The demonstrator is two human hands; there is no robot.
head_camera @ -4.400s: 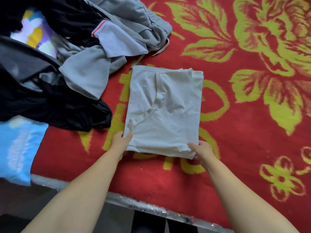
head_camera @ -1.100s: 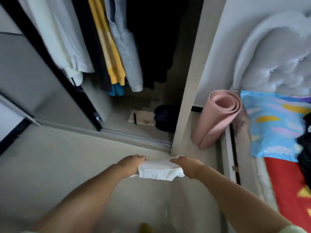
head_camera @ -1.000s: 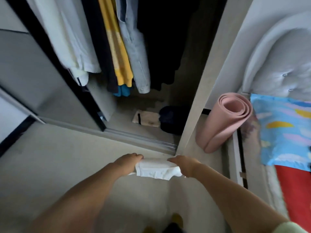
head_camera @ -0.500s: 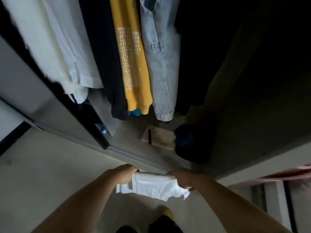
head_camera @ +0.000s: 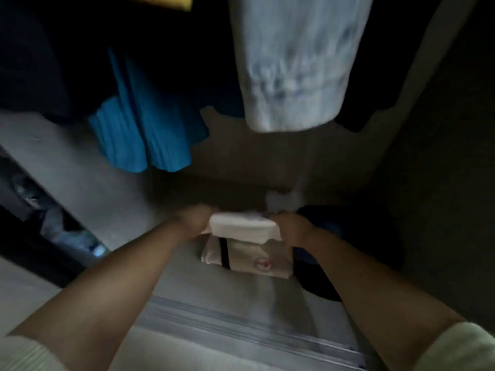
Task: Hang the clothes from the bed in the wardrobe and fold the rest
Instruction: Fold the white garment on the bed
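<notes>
We see a dim frame, darkest along the right side and in the upper left, where the wardrobe interior falls to near black. What light there is reaches in from the lower part of the frame, brightening the forearms and the door track [head_camera: 249, 328] at bottom centre. Motion blur smears everything: the pale denim garment [head_camera: 292, 62] at top centre is streaked, and the folded white shirt [head_camera: 241, 226] in mid-frame has soft edges. We cannot make out fine detail on either hand. Wide-angle distortion bends lines near the edges.
</notes>
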